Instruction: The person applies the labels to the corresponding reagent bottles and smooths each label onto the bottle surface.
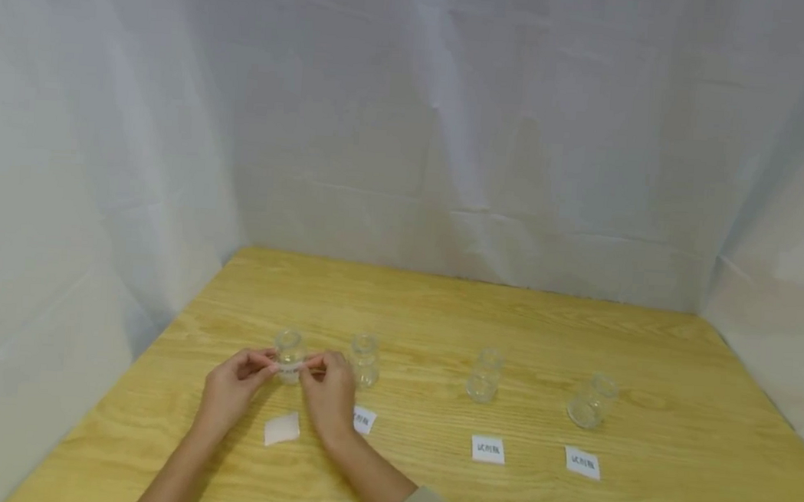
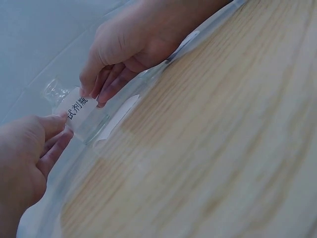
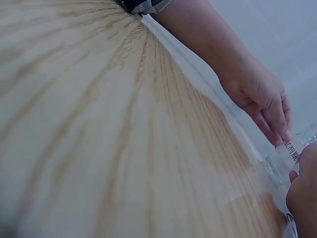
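Both hands are at a small clear glass bottle point(image 1: 290, 339) that stands upright at the left of the table. A white paper label point(image 2: 77, 107) with dark printed characters lies across its front. My left hand point(image 1: 230, 389) pinches the label's left end between thumb and fingers. The right end is pinched by my right hand point(image 1: 329, 398). The label's middle is against the glass. In the right wrist view the left hand point(image 3: 262, 96) shows at the label's near end, and the right hand point(image 3: 304, 186) partly covers the bottle.
A blank white paper piece point(image 1: 282, 429) lies between the forearms. Three more clear bottles stand to the right: one point(image 1: 365, 362) close by, another point(image 1: 484, 377) further over, the last point(image 1: 592, 401) rightmost. Printed labels point(image 1: 488, 449) lie in front of them, one partly behind my right hand.
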{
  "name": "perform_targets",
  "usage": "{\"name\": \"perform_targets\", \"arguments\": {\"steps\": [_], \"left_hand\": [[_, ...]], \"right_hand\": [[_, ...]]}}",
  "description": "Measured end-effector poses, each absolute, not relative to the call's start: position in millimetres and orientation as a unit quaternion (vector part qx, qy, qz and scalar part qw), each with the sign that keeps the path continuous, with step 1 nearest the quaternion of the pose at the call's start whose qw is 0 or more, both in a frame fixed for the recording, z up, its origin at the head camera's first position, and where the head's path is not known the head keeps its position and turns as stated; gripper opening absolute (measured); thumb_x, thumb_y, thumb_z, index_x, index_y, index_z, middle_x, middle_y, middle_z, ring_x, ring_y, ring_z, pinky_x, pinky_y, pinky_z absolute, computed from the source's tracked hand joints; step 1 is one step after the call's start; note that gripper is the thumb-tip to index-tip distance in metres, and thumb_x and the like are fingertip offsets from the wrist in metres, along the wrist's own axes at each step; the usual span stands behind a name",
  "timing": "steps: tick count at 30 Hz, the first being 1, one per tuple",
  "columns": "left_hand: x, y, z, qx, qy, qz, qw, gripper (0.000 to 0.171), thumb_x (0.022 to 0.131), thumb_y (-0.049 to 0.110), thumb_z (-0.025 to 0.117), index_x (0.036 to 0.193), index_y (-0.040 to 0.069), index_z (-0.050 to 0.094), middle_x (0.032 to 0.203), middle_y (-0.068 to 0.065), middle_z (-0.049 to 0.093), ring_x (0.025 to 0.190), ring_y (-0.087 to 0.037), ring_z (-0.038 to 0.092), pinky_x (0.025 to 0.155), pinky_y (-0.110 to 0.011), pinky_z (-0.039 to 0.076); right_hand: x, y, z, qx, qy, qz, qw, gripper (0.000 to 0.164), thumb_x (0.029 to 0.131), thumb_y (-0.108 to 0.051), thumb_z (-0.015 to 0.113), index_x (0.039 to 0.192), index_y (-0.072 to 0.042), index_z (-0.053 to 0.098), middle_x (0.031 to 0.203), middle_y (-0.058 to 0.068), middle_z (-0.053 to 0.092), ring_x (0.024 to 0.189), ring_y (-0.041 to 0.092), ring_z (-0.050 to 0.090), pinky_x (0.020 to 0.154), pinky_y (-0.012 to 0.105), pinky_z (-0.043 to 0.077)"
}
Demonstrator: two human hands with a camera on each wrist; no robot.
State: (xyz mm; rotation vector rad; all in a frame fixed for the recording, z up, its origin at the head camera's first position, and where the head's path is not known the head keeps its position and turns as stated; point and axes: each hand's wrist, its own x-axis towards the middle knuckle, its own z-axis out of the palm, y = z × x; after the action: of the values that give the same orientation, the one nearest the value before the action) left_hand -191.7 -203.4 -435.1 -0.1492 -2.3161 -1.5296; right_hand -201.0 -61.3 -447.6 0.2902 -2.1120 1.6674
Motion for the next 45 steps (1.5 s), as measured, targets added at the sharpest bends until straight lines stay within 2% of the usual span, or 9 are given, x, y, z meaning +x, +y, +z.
{"name": "perform_targets", "arguments": {"steps": [4, 7, 15, 24, 26, 29, 33, 39, 45], "left_hand": [[-192.0, -204.5, -436.2, -0.052, -0.812, -0.553, 0.179, 0.010, 0.081, -0.002, 0.067, 0.084, -0.007, 0.058, 0.105, -0.022, 0.062, 0.088, 0.000, 0.058, 0.074, -0.013, 0.047], [-193.0, -204.9, -437.6, -0.046, -0.804, -0.566, 0.178, 0.014, 0.080, -0.006, 0.067, 0.087, -0.008, 0.054, 0.103, -0.024, 0.062, 0.085, 0.006, 0.057, 0.073, -0.014, 0.048], [-193.0, -206.3, -440.0, -0.056, -0.790, -0.586, 0.170, 0.023, 0.080, -0.010, 0.064, 0.101, -0.011, 0.054, 0.103, -0.027, 0.060, 0.084, 0.006, 0.057, 0.074, -0.015, 0.048], [-188.3, -206.3, -436.3, -0.049, -0.794, -0.591, 0.133, 0.028, 0.083, -0.001, 0.066, 0.107, -0.010, 0.055, 0.109, -0.026, 0.058, 0.088, 0.003, 0.056, 0.078, -0.016, 0.047], [-187.3, -206.6, -434.3, -0.048, -0.797, -0.588, 0.128, 0.032, 0.084, 0.003, 0.066, 0.111, -0.008, 0.054, 0.112, -0.025, 0.058, 0.092, -0.001, 0.057, 0.079, -0.016, 0.047], [-186.1, -207.9, -432.1, -0.059, -0.800, -0.585, 0.120, 0.041, 0.085, 0.008, 0.066, 0.121, -0.005, 0.050, 0.120, -0.023, 0.054, 0.104, -0.016, 0.056, 0.080, -0.015, 0.046], [-186.5, -209.6, -432.7, -0.091, -0.808, -0.571, 0.112, 0.050, 0.087, 0.013, 0.064, 0.131, -0.001, 0.044, 0.130, -0.020, 0.046, 0.114, -0.035, 0.048, 0.081, -0.016, 0.045], [-189.3, -208.7, -435.0, -0.104, -0.829, -0.535, 0.122, 0.047, 0.086, 0.008, 0.064, 0.128, -0.005, 0.047, 0.125, -0.022, 0.050, 0.108, -0.037, 0.052, 0.084, -0.025, 0.047], [-189.1, -208.8, -431.3, -0.051, -0.828, -0.553, 0.079, 0.050, 0.087, 0.019, 0.065, 0.128, -0.004, 0.048, 0.123, -0.023, 0.052, 0.111, -0.036, 0.051, 0.085, -0.029, 0.047]], "right_hand": [[-201.0, -61.8, -447.7, 0.105, -0.761, 0.602, 0.216, 0.010, 0.075, 0.005, 0.066, 0.075, -0.004, 0.061, 0.084, -0.001, 0.059, 0.076, 0.011, 0.058, 0.065, 0.016, 0.050], [-201.0, -61.8, -446.8, 0.102, -0.758, 0.607, 0.214, 0.012, 0.075, 0.005, 0.067, 0.075, -0.004, 0.060, 0.083, 0.000, 0.061, 0.075, 0.011, 0.059, 0.065, 0.016, 0.050], [-199.1, -60.4, -445.8, 0.094, -0.751, 0.627, 0.184, 0.016, 0.077, 0.003, 0.070, 0.080, -0.006, 0.058, 0.085, 0.001, 0.062, 0.077, 0.011, 0.060, 0.068, 0.018, 0.050], [-196.3, -58.0, -446.3, 0.100, -0.778, 0.598, 0.165, 0.018, 0.078, 0.000, 0.066, 0.090, -0.009, 0.058, 0.094, -0.002, 0.055, 0.078, 0.011, 0.057, 0.069, 0.020, 0.049], [-196.0, -57.1, -445.6, 0.105, -0.785, 0.587, 0.168, 0.018, 0.077, -0.002, 0.066, 0.091, -0.010, 0.058, 0.095, -0.004, 0.054, 0.080, 0.011, 0.055, 0.069, 0.020, 0.049], [-195.8, -56.0, -443.7, 0.109, -0.788, 0.583, 0.164, 0.021, 0.078, -0.006, 0.066, 0.096, -0.009, 0.057, 0.099, -0.003, 0.053, 0.087, 0.014, 0.054, 0.074, 0.022, 0.049], [-195.5, -55.1, -441.3, 0.120, -0.782, 0.596, 0.137, 0.035, 0.081, -0.017, 0.067, 0.112, -0.006, 0.054, 0.113, 0.001, 0.053, 0.101, 0.021, 0.053, 0.081, 0.025, 0.048], [-196.5, -54.4, -442.1, 0.145, -0.784, 0.594, 0.104, 0.057, 0.083, -0.034, 0.068, 0.130, -0.008, 0.048, 0.128, 0.006, 0.050, 0.105, 0.020, 0.054, 0.084, 0.026, 0.047], [-197.6, -55.3, -441.8, 0.146, -0.784, 0.592, 0.112, 0.052, 0.082, -0.029, 0.069, 0.127, -0.007, 0.052, 0.119, 0.007, 0.058, 0.097, 0.014, 0.059, 0.081, 0.025, 0.049]]}}
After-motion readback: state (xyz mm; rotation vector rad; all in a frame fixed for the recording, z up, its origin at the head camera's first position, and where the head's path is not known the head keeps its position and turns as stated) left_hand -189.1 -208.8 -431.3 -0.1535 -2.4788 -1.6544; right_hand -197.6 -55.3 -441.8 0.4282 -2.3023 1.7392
